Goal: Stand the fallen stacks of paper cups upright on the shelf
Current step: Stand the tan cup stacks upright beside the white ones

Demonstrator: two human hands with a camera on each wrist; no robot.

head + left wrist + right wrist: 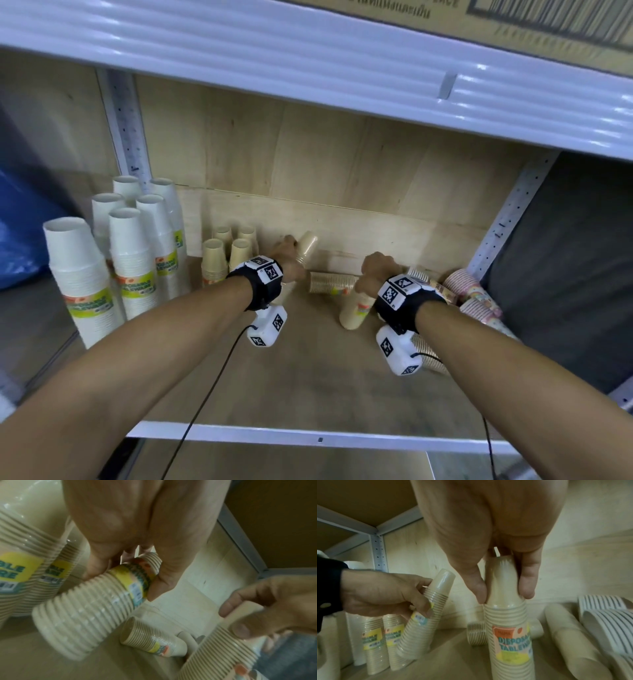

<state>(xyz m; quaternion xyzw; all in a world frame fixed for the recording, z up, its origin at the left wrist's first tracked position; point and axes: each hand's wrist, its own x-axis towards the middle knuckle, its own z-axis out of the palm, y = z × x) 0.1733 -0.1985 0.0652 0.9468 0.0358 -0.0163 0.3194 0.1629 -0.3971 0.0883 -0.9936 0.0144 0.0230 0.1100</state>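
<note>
Both forearms reach deep into the wooden shelf (274, 370), side by side, each with a black wrist band. The left hand (287, 262) is turned inward with its fingers curled round the upper part of a beige stack of cups (426, 614); the thumb and fingers (421, 585) pinch it near the yellow label, and the stack leans to the right, its lower rim near the shelf board just beside the small beige stacks (226, 253) that stand upright. The right hand (373, 274) points downward and grips the narrow top of another beige stack (508, 628), with the thumb on one side and a finger (528, 582) on the other side. This stack stands almost straight, with only a slight lean. Between the two hands, toward the back, one short stack (332, 282) lies on its side on the board. At the right end, several patterned stacks (476, 298) lie fallen, close to the grey metal post (507, 212). At the left end the tall white stacks (137, 246) stand upright in a group.
</note>
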